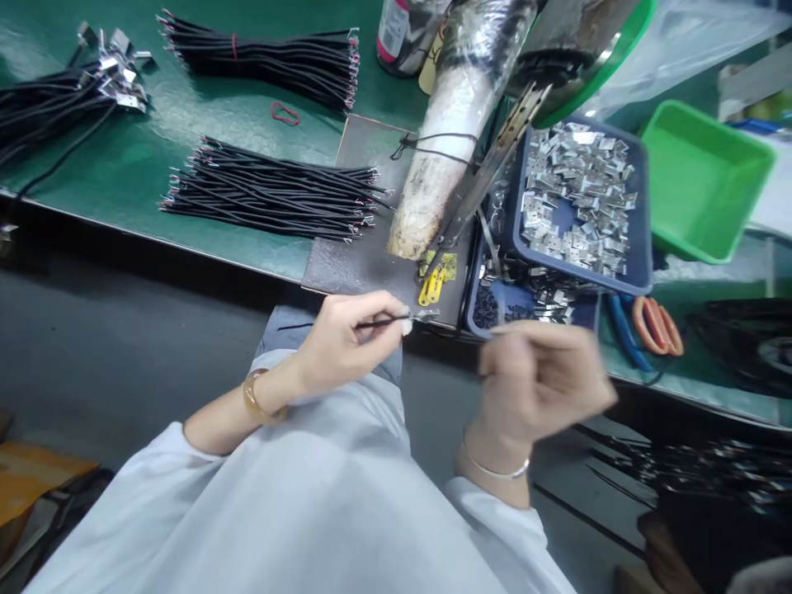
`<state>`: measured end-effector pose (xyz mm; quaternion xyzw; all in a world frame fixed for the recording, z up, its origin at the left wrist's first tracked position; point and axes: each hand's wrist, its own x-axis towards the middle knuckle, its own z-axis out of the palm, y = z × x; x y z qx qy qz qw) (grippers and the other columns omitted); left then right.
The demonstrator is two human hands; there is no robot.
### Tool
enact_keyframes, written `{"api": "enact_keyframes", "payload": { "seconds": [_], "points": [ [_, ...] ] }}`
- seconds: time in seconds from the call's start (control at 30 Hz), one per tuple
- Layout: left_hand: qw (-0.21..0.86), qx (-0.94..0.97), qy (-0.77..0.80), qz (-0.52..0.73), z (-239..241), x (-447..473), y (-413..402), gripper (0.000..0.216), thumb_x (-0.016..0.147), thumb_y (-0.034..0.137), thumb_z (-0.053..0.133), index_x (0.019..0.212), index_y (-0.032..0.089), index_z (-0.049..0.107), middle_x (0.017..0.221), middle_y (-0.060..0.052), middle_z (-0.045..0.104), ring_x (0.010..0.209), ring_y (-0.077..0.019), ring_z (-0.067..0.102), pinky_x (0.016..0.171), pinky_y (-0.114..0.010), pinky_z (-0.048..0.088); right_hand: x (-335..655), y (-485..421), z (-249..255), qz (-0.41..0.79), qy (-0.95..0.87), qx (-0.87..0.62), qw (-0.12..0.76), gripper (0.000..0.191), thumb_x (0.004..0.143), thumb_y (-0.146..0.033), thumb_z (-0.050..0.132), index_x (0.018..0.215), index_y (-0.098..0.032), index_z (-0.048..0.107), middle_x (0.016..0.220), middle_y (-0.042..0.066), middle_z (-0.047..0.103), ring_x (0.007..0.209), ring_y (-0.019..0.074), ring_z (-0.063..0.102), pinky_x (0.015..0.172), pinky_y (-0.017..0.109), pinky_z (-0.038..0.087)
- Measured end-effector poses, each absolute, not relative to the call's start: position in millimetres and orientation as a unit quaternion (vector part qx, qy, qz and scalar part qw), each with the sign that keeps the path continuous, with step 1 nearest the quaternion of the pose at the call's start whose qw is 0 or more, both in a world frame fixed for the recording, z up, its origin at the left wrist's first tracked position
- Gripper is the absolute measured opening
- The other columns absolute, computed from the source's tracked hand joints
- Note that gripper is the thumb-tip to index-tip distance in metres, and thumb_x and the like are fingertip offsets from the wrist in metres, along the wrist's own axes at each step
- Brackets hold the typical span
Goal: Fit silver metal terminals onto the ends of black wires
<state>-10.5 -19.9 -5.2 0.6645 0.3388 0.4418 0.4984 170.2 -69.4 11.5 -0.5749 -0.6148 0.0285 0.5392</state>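
Below the green table's front edge, over open dark floor, the left hand pinches a thin black wire. It lies sideways, its small metal tip pointing right. The right hand is blurry, near a blue tray of silver metal clips; I cannot tell its grip.

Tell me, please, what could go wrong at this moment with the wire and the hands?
The left hand pinches one thin black wire only near its tip, so it could slip. The right hand is blurred close to the blue tray of metal clips and might knock it.
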Motion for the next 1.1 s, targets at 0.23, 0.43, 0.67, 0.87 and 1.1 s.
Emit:
{"api": "enact_keyframes", "payload": {
  "seconds": [0.23, 0.43, 0.67, 0.87, 1.1],
  "points": [
    [0.695, 0.503, 0.335, 0.389, -7.5, -23.7, -5.8, 0.026, 0.071, 0.034, 0.084, 0.067, 0.014, 0.069, 0.06, 0.0, 0.059, 0.053, -0.0063, 0.047, 0.048, -0.017, 0.039, 253.4, -50.7, 16.7, -0.076, -0.724, -0.613, 0.308, 0.029, 0.091, -0.039, 0.068, 0.066, -0.024, 0.066, 0.051, -0.002, 0.058, 0.04, 0.0095, 0.048, 0.04, 0.029, 0.026],
    [0.705, 0.498, 0.333, 0.381, -9.8, -15.5, -2.4, 0.027, 0.071, 0.037, 0.083, 0.069, 0.013, 0.07, 0.063, 0.0, 0.06, 0.057, -0.0069, 0.049, 0.052, -0.018, 0.042, 272.4, -38.5, 0.3, -0.045, -0.733, -0.622, 0.272, 0.027, 0.088, -0.038, 0.07, 0.065, -0.025, 0.066, 0.061, -0.001, 0.066, 0.048, 0.0107, 0.053, 0.048, 0.029, 0.03],
    [0.663, 0.506, 0.34, 0.434, -11.7, -1.4, -11.3, 0.017, 0.077, 0.028, 0.07, 0.074, 0.014, 0.062, 0.056, 0.006, 0.046, 0.05, -0.0041, 0.038, 0.048, -0.017, 0.034, 223.0, -53.6, 21.5, -0.05, -0.611, -0.632, 0.474, 0.014, 0.082, -0.026, 0.074, 0.07, -0.023, 0.066, 0.052, -0.004, 0.058, 0.033, 0.0057, 0.034, 0.036, 0.027, 0.021],
    [0.519, 0.568, 0.399, 0.498, -8.8, 8.2, -24.2, 0.014, 0.078, 0.018, 0.064, 0.068, 0.016, 0.053, 0.056, 0.007, 0.044, 0.049, -0.0028, 0.036, 0.045, -0.012, 0.029, 160.5, -70.9, 18.8, 0.15, -0.572, -0.621, 0.515, 0.003, 0.083, -0.025, 0.076, 0.083, -0.022, 0.074, 0.079, 0.0, 0.072, 0.058, 0.01, 0.06, 0.044, 0.022, 0.039],
    [0.37, 0.663, 0.38, 0.528, -6.5, 9.6, -27.6, 0.018, 0.08, 0.012, 0.06, 0.067, 0.017, 0.051, 0.055, 0.009, 0.039, 0.047, -0.0029, 0.033, 0.046, -0.013, 0.033, 147.4, -61.4, 0.8, 0.166, -0.586, -0.616, 0.5, 0.022, 0.097, -0.031, 0.06, 0.081, -0.018, 0.071, 0.074, -0.001, 0.068, 0.055, 0.0079, 0.054, 0.056, 0.023, 0.047]
  ]
}}
